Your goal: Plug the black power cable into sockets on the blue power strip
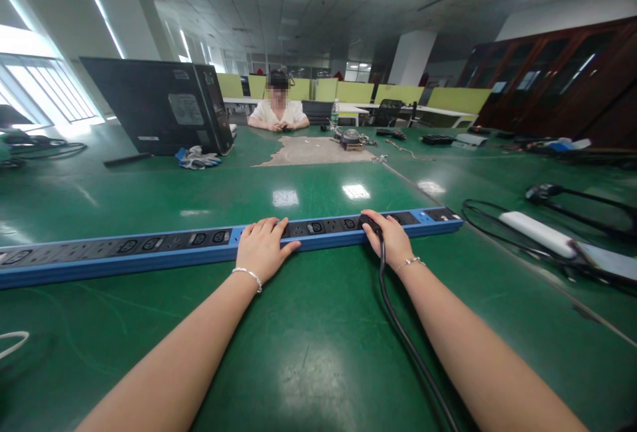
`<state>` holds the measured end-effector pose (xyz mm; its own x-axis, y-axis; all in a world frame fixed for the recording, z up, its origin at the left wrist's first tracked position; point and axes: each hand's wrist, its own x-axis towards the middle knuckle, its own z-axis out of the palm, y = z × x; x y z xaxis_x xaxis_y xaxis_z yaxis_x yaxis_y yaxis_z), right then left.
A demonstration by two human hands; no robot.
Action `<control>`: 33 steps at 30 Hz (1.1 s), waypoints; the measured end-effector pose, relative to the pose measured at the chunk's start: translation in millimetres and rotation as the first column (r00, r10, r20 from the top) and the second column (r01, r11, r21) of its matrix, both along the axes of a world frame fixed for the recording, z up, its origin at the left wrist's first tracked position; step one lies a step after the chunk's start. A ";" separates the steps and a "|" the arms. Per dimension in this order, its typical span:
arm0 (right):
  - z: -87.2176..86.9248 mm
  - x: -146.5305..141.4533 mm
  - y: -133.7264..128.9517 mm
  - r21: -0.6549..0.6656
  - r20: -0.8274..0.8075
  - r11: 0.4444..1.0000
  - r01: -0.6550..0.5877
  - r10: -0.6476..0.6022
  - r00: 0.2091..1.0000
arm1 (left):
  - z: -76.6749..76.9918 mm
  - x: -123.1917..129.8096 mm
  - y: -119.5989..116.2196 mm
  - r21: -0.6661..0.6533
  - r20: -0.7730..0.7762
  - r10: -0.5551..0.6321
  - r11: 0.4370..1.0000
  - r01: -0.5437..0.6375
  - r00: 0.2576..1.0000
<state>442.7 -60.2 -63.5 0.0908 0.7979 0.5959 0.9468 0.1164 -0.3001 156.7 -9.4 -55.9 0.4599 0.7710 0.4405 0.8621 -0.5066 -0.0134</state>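
Observation:
A long blue power strip (169, 263) with a row of black sockets lies across the green table, its left end cut off by the view. Over its middle, my left hand (263, 246) grips the strip, fingers across the top and thumb by the near edge. Farther right, my right hand (393, 241) is closed around a black power plug (371, 221) at the socket face. Whether the plug's pins sit inside a socket is hidden. From the plug a black cord (393, 306) runs down toward me, beside my right forearm.
A black computer case (164, 107) stands at the back left, with gloves (198, 157) in front. Across the table (318, 332) sits a person (279, 110). Cardboard (318, 151) lies ahead; a white power bar (535, 234) and cables (485, 219) lie right.

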 end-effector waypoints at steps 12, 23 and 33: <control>-6.7 -10.4 13.1 0.098 -0.139 0.982 0.159 -0.145 0.980 | 0.8 0.6 0.3 -0.001 -0.012 0.005 1.000 -0.005 1.000; -8.9 -16.0 13.1 0.086 -0.116 0.962 0.259 -0.249 0.962 | 0.5 0.4 -0.3 0.001 -0.007 0.004 1.000 -0.004 1.000; 27.5 -4.2 12.2 0.383 -0.588 0.914 0.136 0.128 0.799 | -1.0 0.0 1.8 0.005 -0.016 0.009 1.000 -0.009 1.000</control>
<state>438.5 -48.1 -36.1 0.5302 0.5107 0.6769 0.5959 0.3435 -0.7259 156.7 -7.6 -56.9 0.4600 0.7728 0.4372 0.8662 -0.4989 -0.0294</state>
